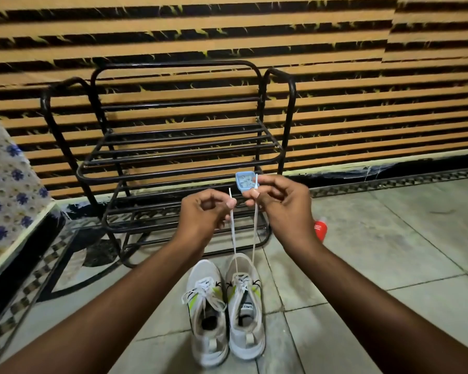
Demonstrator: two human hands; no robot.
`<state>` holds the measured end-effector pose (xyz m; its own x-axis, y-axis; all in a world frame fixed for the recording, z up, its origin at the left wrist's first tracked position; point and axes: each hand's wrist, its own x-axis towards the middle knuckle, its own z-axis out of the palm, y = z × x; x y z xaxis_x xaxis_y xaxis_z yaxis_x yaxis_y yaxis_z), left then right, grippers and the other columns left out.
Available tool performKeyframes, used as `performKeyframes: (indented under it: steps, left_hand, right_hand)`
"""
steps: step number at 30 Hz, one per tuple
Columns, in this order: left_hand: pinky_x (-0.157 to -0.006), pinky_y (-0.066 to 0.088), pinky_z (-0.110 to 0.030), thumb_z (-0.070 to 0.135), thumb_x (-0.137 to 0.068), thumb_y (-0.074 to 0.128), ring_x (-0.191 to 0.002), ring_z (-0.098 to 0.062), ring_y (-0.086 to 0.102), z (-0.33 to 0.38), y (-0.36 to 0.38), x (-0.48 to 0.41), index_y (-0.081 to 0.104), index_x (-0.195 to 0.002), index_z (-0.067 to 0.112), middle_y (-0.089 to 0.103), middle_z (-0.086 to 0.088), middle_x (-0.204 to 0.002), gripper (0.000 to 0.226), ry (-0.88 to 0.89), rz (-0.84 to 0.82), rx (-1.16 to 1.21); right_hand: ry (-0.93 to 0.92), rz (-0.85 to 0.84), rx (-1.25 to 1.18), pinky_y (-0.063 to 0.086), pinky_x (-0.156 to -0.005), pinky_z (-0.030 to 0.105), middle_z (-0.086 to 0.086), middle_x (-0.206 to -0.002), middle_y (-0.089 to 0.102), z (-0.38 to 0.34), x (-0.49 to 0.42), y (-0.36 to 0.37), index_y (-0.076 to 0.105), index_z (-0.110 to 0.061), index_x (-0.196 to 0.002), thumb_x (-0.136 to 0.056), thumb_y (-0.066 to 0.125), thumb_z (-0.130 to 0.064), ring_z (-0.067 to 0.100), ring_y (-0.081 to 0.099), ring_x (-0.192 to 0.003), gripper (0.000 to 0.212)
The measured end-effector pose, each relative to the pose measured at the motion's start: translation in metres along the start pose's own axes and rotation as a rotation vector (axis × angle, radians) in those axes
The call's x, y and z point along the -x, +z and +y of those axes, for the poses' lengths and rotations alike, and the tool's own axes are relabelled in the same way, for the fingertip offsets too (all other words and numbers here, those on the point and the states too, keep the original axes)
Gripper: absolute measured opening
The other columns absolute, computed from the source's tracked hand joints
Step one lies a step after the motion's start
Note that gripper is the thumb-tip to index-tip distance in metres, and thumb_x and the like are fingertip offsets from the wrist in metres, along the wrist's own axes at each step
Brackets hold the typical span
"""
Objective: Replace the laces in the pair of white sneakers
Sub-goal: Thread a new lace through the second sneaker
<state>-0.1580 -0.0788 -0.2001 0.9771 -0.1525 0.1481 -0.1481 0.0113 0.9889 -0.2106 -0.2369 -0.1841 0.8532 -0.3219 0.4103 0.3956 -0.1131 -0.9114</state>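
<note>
Two white sneakers stand side by side on the floor, toes pointing away from me. The left sneaker (207,311) is laced, its lace ends lying loose. From the lower eyelets of the right sneaker (245,306) a white lace (233,238) rises in two taut strands. My left hand (204,214) pinches the left strand near its tip. My right hand (280,206) pinches the right strand, held up at the same height. A small blue square container (245,180) shows just behind my right fingertips.
A black metal shoe rack (173,147) stands right behind the sneakers, against an orange-and-black striped wall. A red bottle (320,229) sits on the tiles behind my right wrist. A patterned cloth (8,184) lies on a raised edge at the left.
</note>
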Motion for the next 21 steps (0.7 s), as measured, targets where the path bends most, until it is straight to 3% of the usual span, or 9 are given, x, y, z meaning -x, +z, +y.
performKeyframes:
  steps: [4,10,21]
  left_hand:
    - [-0.057,0.047,-0.029,0.006,-0.091,0.074,-0.066,-0.01,0.061,0.0,0.0,0.001,0.074,-0.087,0.008,0.07,-0.001,-0.073,0.005,0.002,-0.001,0.003]
    - [-0.058,0.048,-0.026,0.012,-0.087,0.079,-0.074,-0.009,0.067,-0.001,-0.002,-0.001,0.077,-0.082,0.017,0.077,-0.001,-0.083,0.007,0.011,0.006,-0.03]
    - [-0.054,0.049,-0.014,0.013,-0.084,0.081,-0.072,0.0,0.068,0.0,-0.003,-0.003,0.078,-0.079,0.021,0.078,0.002,-0.084,0.01,0.024,-0.003,-0.032]
  right_hand:
    - [-0.013,0.054,0.032,0.061,-0.076,0.031,0.004,-0.084,0.077,0.001,-0.004,0.003,0.074,-0.013,-0.094,-0.092,0.068,-0.005,0.016,0.075,-0.082,0.01]
    - [-0.012,0.085,0.118,0.059,-0.087,0.039,-0.002,-0.089,0.076,-0.005,-0.01,0.008,0.078,-0.012,-0.095,-0.086,0.076,-0.011,0.01,0.071,-0.09,0.01]
    - [0.005,0.082,0.097,0.061,-0.084,0.044,0.004,-0.081,0.075,-0.006,-0.015,0.01,0.074,-0.013,-0.098,-0.08,0.08,-0.006,0.015,0.074,-0.085,0.02]
